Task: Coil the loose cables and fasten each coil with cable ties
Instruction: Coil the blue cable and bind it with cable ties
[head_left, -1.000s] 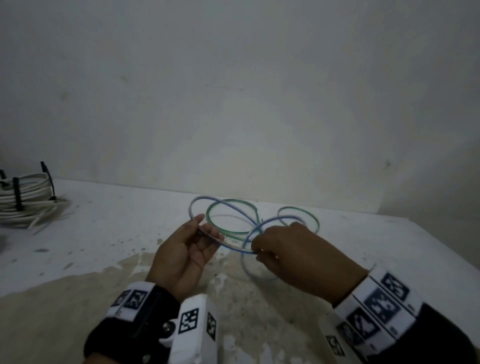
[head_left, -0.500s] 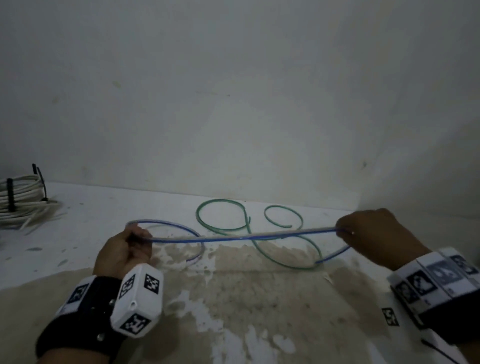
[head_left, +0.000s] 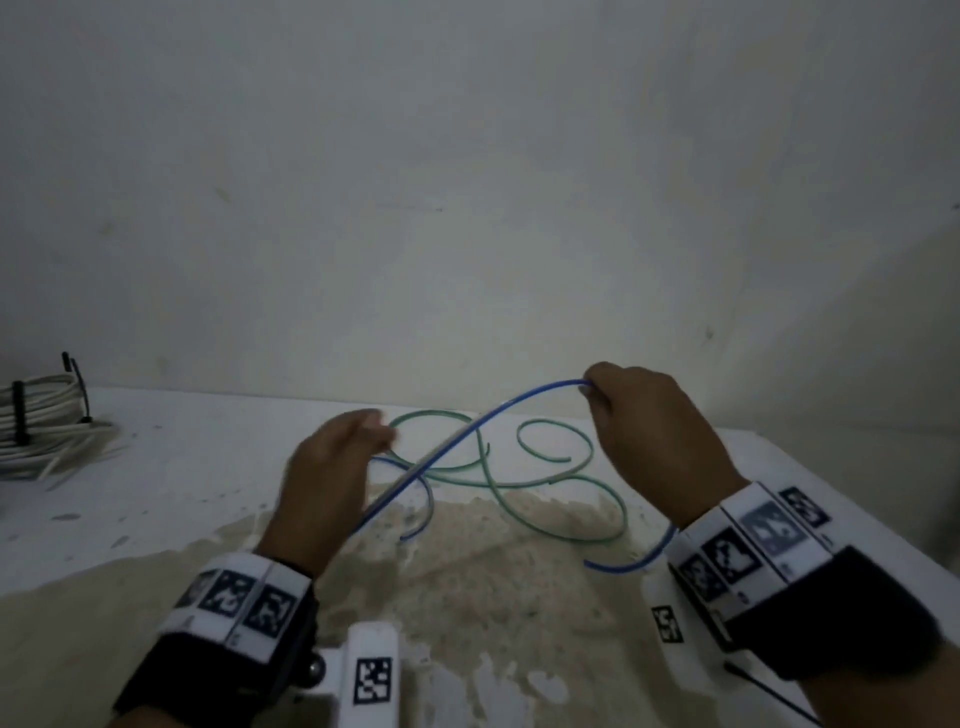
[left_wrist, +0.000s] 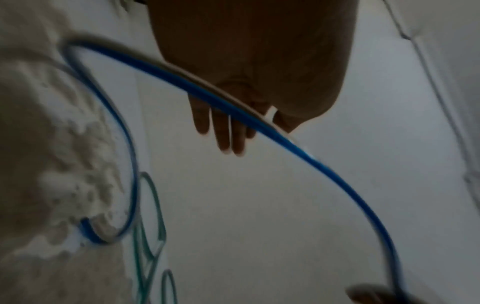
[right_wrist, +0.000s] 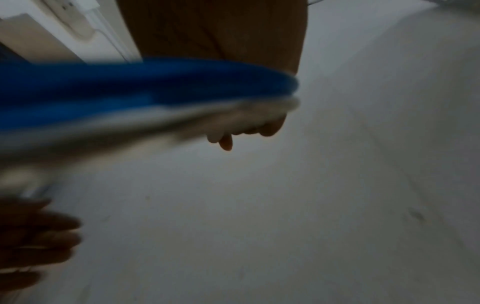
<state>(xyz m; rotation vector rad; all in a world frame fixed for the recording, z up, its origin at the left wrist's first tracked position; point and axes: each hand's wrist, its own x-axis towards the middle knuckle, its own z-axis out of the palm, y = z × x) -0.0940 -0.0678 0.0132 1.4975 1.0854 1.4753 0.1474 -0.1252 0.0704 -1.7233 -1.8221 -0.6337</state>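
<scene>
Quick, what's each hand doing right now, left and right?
Left hand: fingers look straight, blue cable crossing them; blurred, grip cannot be told.
Right hand: closed, pinching the blue cable.

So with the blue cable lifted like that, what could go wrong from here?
The blue cable crosses over the loose green cable on the table; winding it in could snag and drag the green one. Its free end trails below the right hand and may whip about. The left hand's grip is blurred, so the started loop might slip.
</scene>
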